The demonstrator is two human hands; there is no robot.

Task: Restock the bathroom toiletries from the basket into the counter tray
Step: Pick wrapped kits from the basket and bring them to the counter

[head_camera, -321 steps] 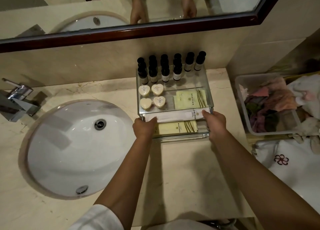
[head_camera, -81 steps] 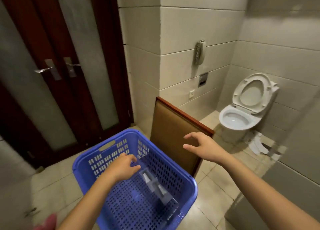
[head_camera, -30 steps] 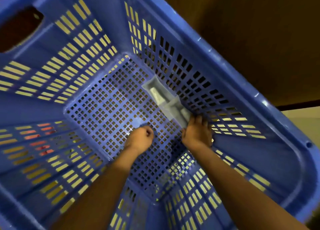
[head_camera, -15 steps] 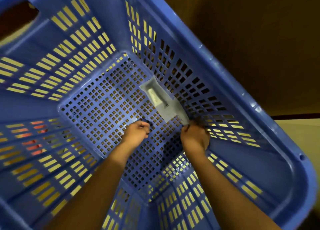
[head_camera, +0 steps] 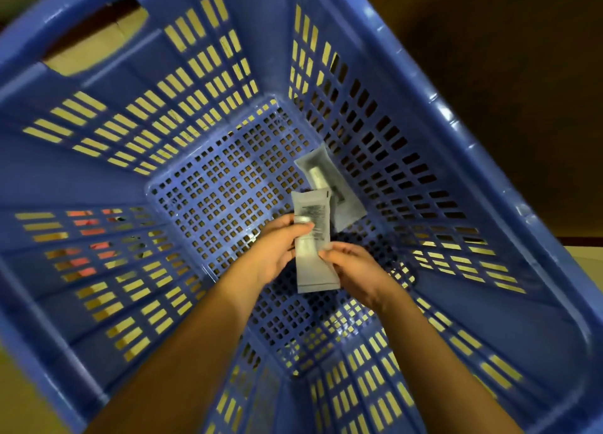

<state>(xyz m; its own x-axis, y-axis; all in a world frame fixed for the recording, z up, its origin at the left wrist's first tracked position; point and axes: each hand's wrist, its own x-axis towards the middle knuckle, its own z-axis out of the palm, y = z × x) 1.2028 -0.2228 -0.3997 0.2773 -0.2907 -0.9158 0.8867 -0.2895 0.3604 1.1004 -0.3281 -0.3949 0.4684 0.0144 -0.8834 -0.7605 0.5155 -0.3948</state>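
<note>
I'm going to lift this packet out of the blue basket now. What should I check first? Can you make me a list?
1. Left hand has hold of the held packet: ok, its thumb lies across the front.
2. Right hand has hold too: ok, it pinches the right edge.
3. Held packet is clear of the second packet: cannot tell, they overlap in this view.
4. Basket is emptied: not ok, the second packet lies on its floor by the wall.
5. Held packet is sealed: cannot tell, too blurred.
6. Room in the counter tray: cannot tell, it is out of view.
</note>
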